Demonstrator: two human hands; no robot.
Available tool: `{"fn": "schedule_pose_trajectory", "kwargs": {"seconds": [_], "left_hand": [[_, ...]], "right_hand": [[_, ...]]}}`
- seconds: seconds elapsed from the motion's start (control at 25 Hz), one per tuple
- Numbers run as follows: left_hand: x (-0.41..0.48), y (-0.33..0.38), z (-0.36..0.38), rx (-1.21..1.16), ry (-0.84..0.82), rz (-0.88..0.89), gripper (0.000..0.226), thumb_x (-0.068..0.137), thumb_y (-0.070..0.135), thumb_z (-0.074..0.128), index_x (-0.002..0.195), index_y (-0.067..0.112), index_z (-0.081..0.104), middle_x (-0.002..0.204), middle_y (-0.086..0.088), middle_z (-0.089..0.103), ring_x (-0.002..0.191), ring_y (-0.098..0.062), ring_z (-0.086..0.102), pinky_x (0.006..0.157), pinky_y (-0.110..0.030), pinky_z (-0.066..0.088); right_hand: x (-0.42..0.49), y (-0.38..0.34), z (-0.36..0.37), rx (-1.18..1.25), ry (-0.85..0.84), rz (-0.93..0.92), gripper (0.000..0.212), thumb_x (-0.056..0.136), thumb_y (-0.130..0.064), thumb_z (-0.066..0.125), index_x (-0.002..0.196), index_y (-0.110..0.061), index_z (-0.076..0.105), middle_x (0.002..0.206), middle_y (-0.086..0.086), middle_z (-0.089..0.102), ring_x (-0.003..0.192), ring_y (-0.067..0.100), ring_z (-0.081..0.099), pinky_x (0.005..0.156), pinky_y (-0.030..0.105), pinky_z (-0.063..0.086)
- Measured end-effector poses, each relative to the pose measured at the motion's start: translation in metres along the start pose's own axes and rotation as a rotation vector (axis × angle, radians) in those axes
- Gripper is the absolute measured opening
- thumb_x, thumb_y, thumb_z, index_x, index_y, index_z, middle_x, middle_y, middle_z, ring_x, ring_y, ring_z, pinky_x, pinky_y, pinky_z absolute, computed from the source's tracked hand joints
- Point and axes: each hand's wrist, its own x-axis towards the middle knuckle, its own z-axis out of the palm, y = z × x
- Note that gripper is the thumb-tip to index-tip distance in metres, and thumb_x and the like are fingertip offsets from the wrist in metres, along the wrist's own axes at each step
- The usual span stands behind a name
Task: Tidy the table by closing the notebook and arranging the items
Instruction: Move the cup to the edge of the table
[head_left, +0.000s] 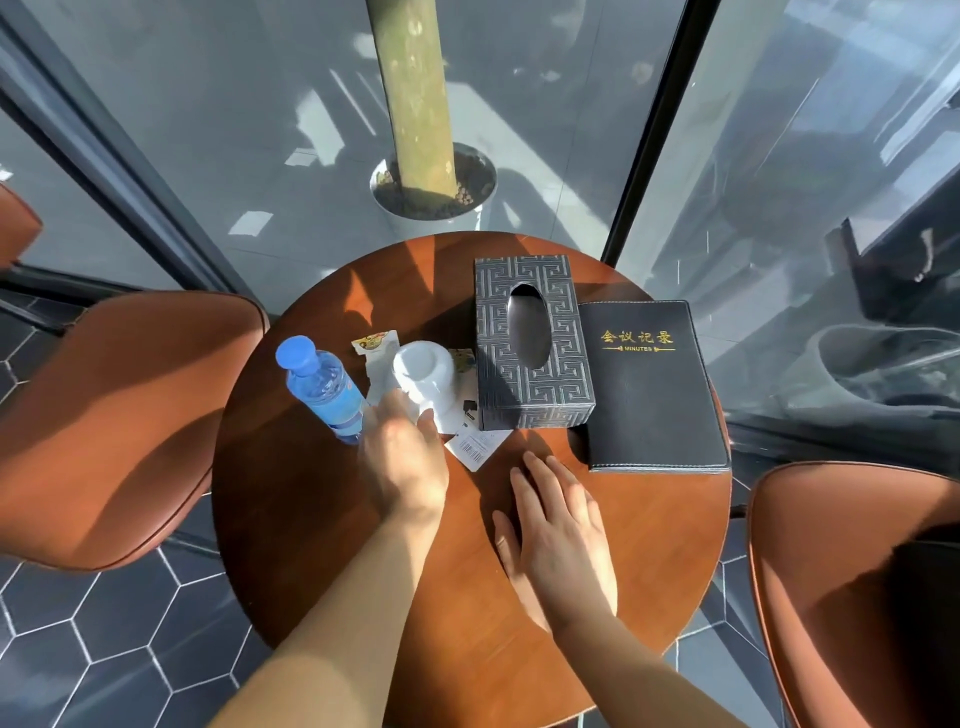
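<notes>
A black notebook (652, 384) with gold lettering lies closed at the right side of the round wooden table (322, 519). A patterned grey tissue box (530, 343) stands just left of it. A white cup (423, 371) sits on small paper packets (376, 345), with a barcode tag (475, 447) in front. A blue-capped water bottle (324, 387) stands at the left. My left hand (405, 457) reaches to the cup's base, fingers touching it. My right hand (556, 525) lies flat on the table, holding nothing.
Brown leather chairs stand at the left (119, 415) and right (857, 597) of the table. Glass walls with dark frames rise behind it, with a potted tree trunk (415, 104) beyond. The floor has dark hexagonal tiles (104, 649).
</notes>
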Motion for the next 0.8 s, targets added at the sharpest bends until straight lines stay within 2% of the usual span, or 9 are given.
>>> {"fn": "schedule_pose_trajectory", "kwargs": {"seconds": [0.08,0.2,0.36,0.44,0.52,0.6,0.68,0.72,0.8], "left_hand": [[0.005,0.001,0.004,-0.139,0.031,-0.098,0.019,0.089,0.017,0.067,0.102,0.003,0.066,0.1,-0.018,0.069,0.094,-0.033,0.065,0.073,-0.033,0.047],[0.01,0.003,0.007,-0.297,0.036,-0.263,0.018,0.082,0.016,0.072,0.096,0.005,0.071,0.097,-0.015,0.071,0.093,-0.032,0.066,0.072,-0.034,0.053],[0.014,0.008,-0.002,-0.345,0.095,-0.328,0.012,0.081,0.018,0.074,0.09,0.01,0.075,0.086,-0.004,0.074,0.082,-0.014,0.066,0.056,-0.018,0.045],[0.013,0.012,-0.012,-0.496,0.118,-0.426,0.007,0.08,0.017,0.076,0.086,0.015,0.074,0.083,0.001,0.072,0.085,-0.017,0.07,0.059,-0.026,0.056],[0.002,0.014,-0.028,-0.634,0.107,-0.521,0.006,0.08,0.018,0.078,0.08,0.022,0.073,0.084,0.003,0.071,0.086,-0.018,0.071,0.055,-0.026,0.058],[-0.018,0.009,-0.045,-0.715,0.02,-0.54,0.014,0.079,0.015,0.078,0.071,0.023,0.07,0.077,0.008,0.072,0.079,-0.008,0.072,0.049,-0.018,0.053],[-0.04,-0.006,-0.056,-0.828,-0.122,-0.623,0.014,0.081,0.006,0.073,0.074,0.017,0.067,0.08,0.008,0.071,0.075,0.008,0.068,0.051,-0.01,0.049],[-0.049,-0.015,-0.062,-0.938,-0.17,-0.742,0.006,0.083,0.005,0.07,0.079,0.009,0.068,0.088,0.0,0.073,0.073,0.004,0.07,0.055,-0.012,0.052],[-0.062,-0.029,-0.072,-1.126,-0.287,-1.055,0.011,0.084,0.011,0.071,0.086,0.0,0.072,0.098,-0.014,0.073,0.074,-0.013,0.075,0.057,-0.024,0.058]], "right_hand": [[0.0,0.001,0.001,0.003,0.013,-0.006,0.047,0.098,-0.045,0.049,0.133,-0.015,0.057,0.146,0.003,0.051,0.139,0.027,0.04,0.11,0.041,0.035],[-0.001,0.002,0.002,0.008,0.023,-0.01,0.047,0.097,-0.045,0.049,0.132,-0.015,0.058,0.146,0.004,0.052,0.139,0.028,0.041,0.11,0.042,0.036],[0.0,0.001,0.002,0.016,0.029,-0.004,0.046,0.098,-0.044,0.049,0.131,-0.014,0.06,0.144,0.005,0.055,0.138,0.029,0.044,0.109,0.045,0.041],[0.001,0.001,0.001,0.016,0.026,0.001,0.046,0.098,-0.044,0.048,0.13,-0.015,0.061,0.144,0.005,0.055,0.138,0.029,0.044,0.108,0.047,0.042],[0.001,0.001,0.001,0.016,0.011,0.006,0.046,0.099,-0.045,0.045,0.131,-0.015,0.061,0.144,0.004,0.056,0.139,0.03,0.044,0.109,0.048,0.042],[0.0,0.0,0.0,0.016,-0.004,0.011,0.048,0.1,-0.046,0.041,0.131,-0.016,0.061,0.145,0.004,0.056,0.14,0.03,0.043,0.11,0.05,0.041],[0.0,0.0,0.0,0.011,-0.007,0.012,0.049,0.1,-0.046,0.039,0.132,-0.016,0.061,0.145,0.004,0.056,0.14,0.031,0.044,0.109,0.05,0.041],[0.0,0.0,0.0,0.006,-0.007,0.012,0.049,0.1,-0.046,0.039,0.132,-0.016,0.062,0.145,0.005,0.056,0.139,0.031,0.045,0.109,0.05,0.041],[0.0,0.0,-0.001,-0.001,-0.012,0.017,0.048,0.099,-0.045,0.042,0.132,-0.015,0.062,0.145,0.006,0.056,0.139,0.032,0.045,0.108,0.051,0.043]]}}
